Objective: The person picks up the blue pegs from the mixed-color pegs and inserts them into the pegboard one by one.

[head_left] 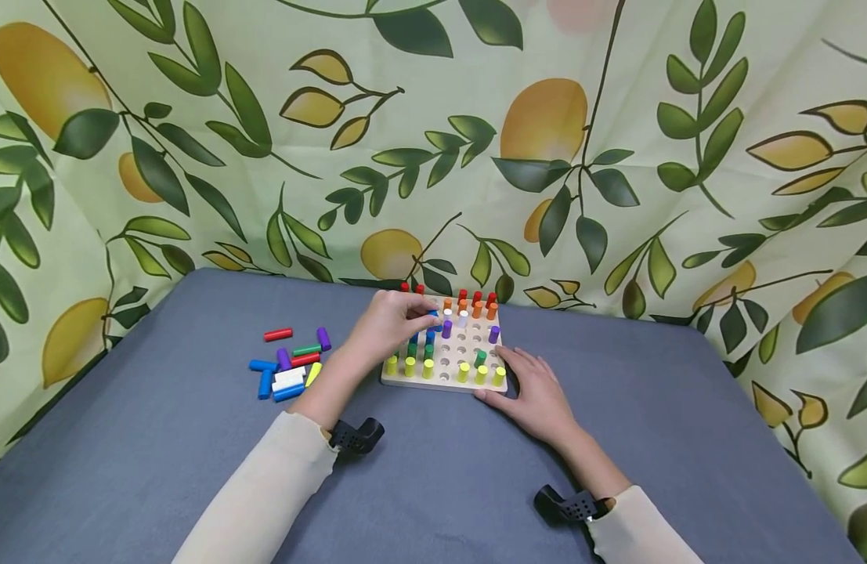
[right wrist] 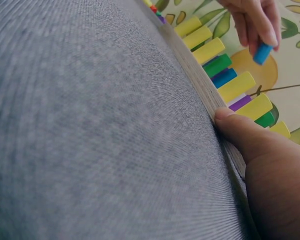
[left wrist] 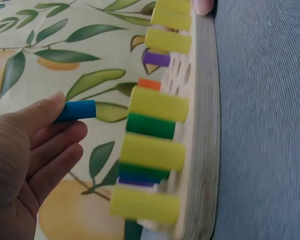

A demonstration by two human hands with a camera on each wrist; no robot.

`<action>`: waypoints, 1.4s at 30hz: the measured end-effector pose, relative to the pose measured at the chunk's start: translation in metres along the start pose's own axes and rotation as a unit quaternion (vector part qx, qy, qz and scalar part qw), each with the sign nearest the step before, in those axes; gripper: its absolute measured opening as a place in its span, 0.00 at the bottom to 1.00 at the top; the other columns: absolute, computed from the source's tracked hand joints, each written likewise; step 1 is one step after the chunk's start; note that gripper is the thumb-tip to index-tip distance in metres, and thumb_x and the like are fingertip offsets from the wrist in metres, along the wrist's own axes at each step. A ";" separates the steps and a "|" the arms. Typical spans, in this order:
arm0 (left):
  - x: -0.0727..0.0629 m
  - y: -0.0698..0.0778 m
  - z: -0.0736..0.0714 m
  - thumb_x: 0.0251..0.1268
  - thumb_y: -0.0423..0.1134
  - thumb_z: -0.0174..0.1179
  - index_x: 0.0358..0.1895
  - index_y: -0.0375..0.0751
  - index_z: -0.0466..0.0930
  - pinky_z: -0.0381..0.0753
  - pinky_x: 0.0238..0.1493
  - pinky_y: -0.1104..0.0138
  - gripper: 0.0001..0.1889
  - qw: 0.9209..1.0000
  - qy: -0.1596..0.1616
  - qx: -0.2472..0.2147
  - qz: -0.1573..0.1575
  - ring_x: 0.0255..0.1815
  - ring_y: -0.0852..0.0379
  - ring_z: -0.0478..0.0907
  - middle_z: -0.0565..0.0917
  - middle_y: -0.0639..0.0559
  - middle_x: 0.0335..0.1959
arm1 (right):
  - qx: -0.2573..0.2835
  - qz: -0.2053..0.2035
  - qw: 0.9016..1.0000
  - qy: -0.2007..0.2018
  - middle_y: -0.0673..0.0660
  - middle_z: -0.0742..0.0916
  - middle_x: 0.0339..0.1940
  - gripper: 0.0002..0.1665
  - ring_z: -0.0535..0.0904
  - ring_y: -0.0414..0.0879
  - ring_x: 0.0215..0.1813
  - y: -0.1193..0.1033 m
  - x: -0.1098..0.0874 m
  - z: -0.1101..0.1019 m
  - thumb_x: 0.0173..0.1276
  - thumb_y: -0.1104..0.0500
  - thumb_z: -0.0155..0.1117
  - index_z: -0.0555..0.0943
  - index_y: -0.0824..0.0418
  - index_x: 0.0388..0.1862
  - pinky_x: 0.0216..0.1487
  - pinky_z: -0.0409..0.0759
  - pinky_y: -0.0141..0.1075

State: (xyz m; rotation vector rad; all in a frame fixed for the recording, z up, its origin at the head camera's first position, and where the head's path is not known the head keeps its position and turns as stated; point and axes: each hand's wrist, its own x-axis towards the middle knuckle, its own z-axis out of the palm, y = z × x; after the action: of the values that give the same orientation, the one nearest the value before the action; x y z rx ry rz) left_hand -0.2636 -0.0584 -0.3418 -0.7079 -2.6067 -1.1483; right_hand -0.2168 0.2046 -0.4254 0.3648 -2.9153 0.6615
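The blue peg (head_left: 434, 315) sits pinched in your left hand (head_left: 387, 323), just above the wooden pegboard (head_left: 443, 374). Your right hand (head_left: 535, 388) lies with relaxed fingers against the pegboard's near right edge. Loose pegs (head_left: 290, 364) lie left of the pegboard.

Both arms reach forward in pale sleeves, each wrist wearing a black strap. The left hand (head_left: 387, 325) is raised, its fingers (left wrist: 50, 107) curled with the tips pinching something small. The right hand (head_left: 535, 388) lies low and flat, palm down, fingers relaxed, its thumb (right wrist: 240, 132) pressed sideways against an edge.
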 end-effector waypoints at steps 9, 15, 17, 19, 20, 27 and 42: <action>0.009 -0.008 0.021 0.64 0.40 0.70 0.44 0.39 0.90 0.87 0.45 0.66 0.10 0.998 -0.008 -0.034 -0.051 0.39 0.57 0.88 0.91 0.48 0.39 | 0.001 0.000 1.000 -0.003 0.62 0.75 0.75 0.53 0.65 0.64 0.78 -0.002 -0.001 0.002 0.61 0.30 0.67 0.68 0.59 0.77 0.79 0.54 0.65; 0.012 -0.015 0.027 0.64 0.40 0.70 0.44 0.41 0.90 0.85 0.46 0.64 0.10 0.997 -0.031 -0.035 -0.068 0.38 0.59 0.86 0.91 0.51 0.37 | 0.001 -0.005 1.000 0.004 0.63 0.75 0.75 0.53 0.66 0.65 0.78 -0.001 -0.001 0.001 0.61 0.30 0.68 0.68 0.59 0.77 0.78 0.55 0.65; 0.012 -0.016 0.029 0.64 0.41 0.70 0.45 0.41 0.90 0.84 0.46 0.63 0.10 0.996 -0.042 -0.034 -0.073 0.38 0.60 0.85 0.91 0.52 0.37 | -0.001 -0.009 1.000 0.005 0.63 0.76 0.74 0.53 0.66 0.65 0.77 -0.001 0.000 0.001 0.62 0.30 0.68 0.68 0.59 0.77 0.78 0.55 0.66; 0.013 -0.016 0.031 0.65 0.41 0.69 0.46 0.42 0.90 0.84 0.47 0.63 0.10 0.995 -0.053 -0.033 -0.079 0.38 0.61 0.85 0.91 0.53 0.37 | -0.002 -0.011 1.000 0.006 0.63 0.76 0.74 0.53 0.66 0.65 0.77 -0.001 0.000 0.000 0.61 0.30 0.68 0.68 0.59 0.76 0.78 0.55 0.66; 0.013 -0.016 0.032 0.66 0.41 0.69 0.46 0.42 0.90 0.84 0.47 0.63 0.10 0.995 -0.057 -0.030 -0.080 0.38 0.61 0.85 0.91 0.53 0.37 | -0.003 -0.014 1.000 0.007 0.63 0.76 0.74 0.53 0.67 0.66 0.77 -0.001 0.000 0.000 0.62 0.30 0.67 0.68 0.59 0.76 0.77 0.55 0.67; 0.014 -0.015 0.038 0.65 0.41 0.69 0.47 0.44 0.90 0.84 0.50 0.60 0.10 0.996 -0.065 0.014 -0.067 0.41 0.59 0.86 0.91 0.53 0.39 | 0.004 -0.005 1.000 0.006 0.63 0.75 0.75 0.53 0.66 0.64 0.78 -0.001 -0.001 0.000 0.61 0.31 0.68 0.67 0.58 0.77 0.79 0.54 0.65; 0.017 -0.021 0.039 0.65 0.39 0.69 0.46 0.41 0.91 0.83 0.51 0.62 0.10 0.994 -0.089 0.016 -0.059 0.41 0.60 0.86 0.91 0.52 0.41 | -0.002 -0.006 1.000 0.002 0.62 0.75 0.75 0.53 0.66 0.64 0.78 -0.001 0.000 0.000 0.62 0.31 0.68 0.67 0.58 0.77 0.79 0.55 0.64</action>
State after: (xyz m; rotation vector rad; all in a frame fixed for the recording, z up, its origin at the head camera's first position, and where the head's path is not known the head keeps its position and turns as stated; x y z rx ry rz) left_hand -0.2884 -0.0361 -0.3756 -0.6877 -2.8423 -1.1209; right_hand -0.2165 0.2036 -0.4244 0.3805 -2.9069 0.6550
